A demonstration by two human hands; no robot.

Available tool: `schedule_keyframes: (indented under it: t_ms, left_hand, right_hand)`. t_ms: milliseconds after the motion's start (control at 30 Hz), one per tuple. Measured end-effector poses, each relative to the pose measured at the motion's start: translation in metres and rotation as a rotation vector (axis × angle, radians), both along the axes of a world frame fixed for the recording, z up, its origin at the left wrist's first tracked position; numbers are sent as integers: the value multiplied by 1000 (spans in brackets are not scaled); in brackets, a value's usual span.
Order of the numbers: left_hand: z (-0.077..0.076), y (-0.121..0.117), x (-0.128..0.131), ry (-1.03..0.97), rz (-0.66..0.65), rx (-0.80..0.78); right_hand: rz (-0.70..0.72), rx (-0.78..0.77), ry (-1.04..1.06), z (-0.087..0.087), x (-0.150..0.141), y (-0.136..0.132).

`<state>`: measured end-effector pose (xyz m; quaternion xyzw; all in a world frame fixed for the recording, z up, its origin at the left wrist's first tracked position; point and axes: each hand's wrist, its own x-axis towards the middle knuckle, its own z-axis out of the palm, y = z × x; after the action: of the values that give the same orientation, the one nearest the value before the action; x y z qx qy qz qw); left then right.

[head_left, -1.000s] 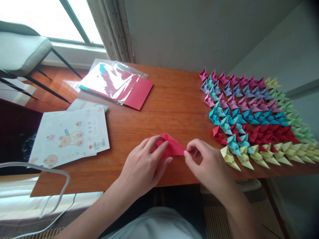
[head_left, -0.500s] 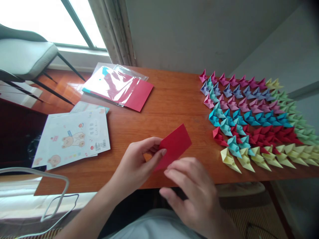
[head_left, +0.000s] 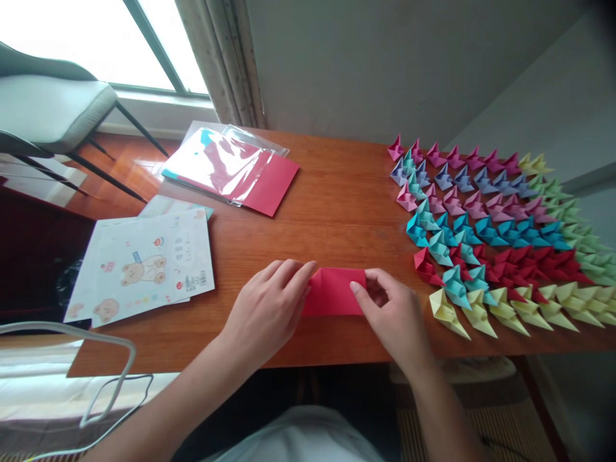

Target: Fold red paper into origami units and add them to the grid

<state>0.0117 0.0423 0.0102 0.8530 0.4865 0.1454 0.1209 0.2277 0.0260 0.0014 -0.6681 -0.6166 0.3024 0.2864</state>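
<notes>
While the right hand (head_left: pixel 394 317) is pinching one end of a folded red paper (head_left: pixel 337 292) between nearly closed fingers, the left hand (head_left: pixel 267 305) is covering the other end (whether gripping, I cannot tell); right of the fingers, paper figures (head_left: pixel 518 233) are lining the surface (head_left: pixel 337 221).

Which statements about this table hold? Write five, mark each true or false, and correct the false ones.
The right hand holds one end of the red paper. True.
The bear-printed sheet lies right of the red paper. False: it lies left of it.
Pale yellow folded pieces form the row nearest the person. True.
The left hand holds the bear-printed sheet. False: it is at the red paper's other end.
Clear plastic covers part of the paper pack. True.
</notes>
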Motion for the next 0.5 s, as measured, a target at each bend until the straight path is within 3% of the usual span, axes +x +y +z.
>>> schedule_keyframes:
  t_ms: [167,500]
  left_hand:
    - [-2,-1,-4,329,-187,73]
    - [5,3,-6,484,-290,162]
  right_hand:
    - [49,78,-165,-3,0,4]
    - [127,188,-272,-12,1,4]
